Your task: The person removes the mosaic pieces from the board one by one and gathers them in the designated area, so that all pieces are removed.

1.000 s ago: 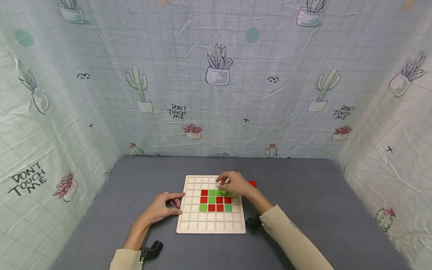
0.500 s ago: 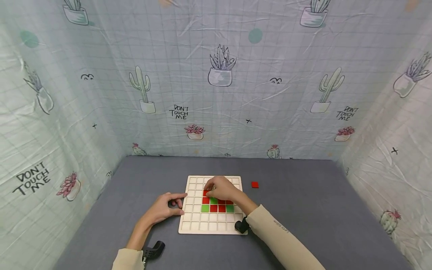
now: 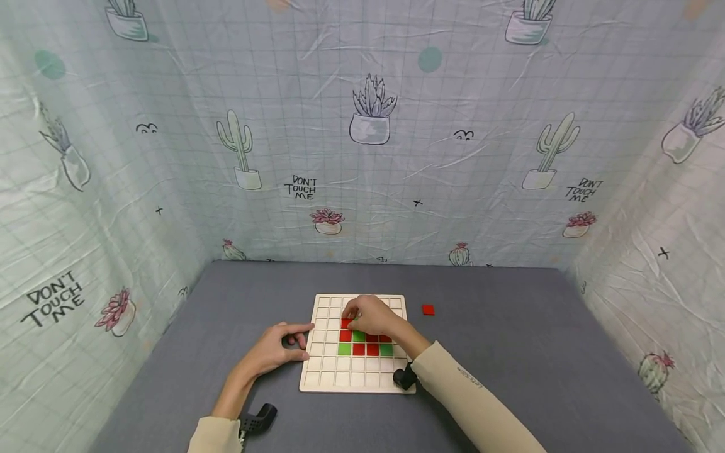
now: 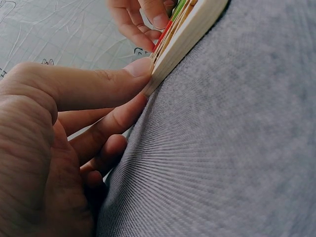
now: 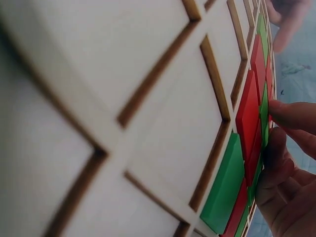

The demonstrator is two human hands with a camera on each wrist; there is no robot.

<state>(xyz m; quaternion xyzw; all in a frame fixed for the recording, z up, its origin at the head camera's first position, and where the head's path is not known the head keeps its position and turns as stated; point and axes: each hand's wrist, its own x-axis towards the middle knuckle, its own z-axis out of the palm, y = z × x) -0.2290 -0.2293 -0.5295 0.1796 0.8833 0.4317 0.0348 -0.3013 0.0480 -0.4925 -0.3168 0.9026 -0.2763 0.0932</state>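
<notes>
A pale wooden grid board [image 3: 328, 381] lies on the table with red and green square tiles in its middle cells. At its left edge, my left hand [image 3: 273, 347] touches the side with thumb and index finger spread apart; the other fingers bend beneath. The left wrist view shows that thumb [image 4: 106, 84] against the board's edge. My right hand [image 3: 370, 316] is over the top row of tiles, its thumb and index finger pinching the red tile [image 3: 345, 323] at that row's left end. It hides the tiles to the right. In the right wrist view, the fingertips meet the tiles edge-on.
One loose red tile [image 3: 428, 309] lies on the grey tabletop [image 3: 487, 340], right of the board. A printed curtain [image 3: 272, 126] encloses the table at the back and sides. Black wrist cameras sit at both wrists, the right one [image 3: 404, 376] over the board's lower right corner.
My right hand has moved left and down from above the board's upper right part to the red tile, then stayed there. The left hand has kept its place at the board's edge.
</notes>
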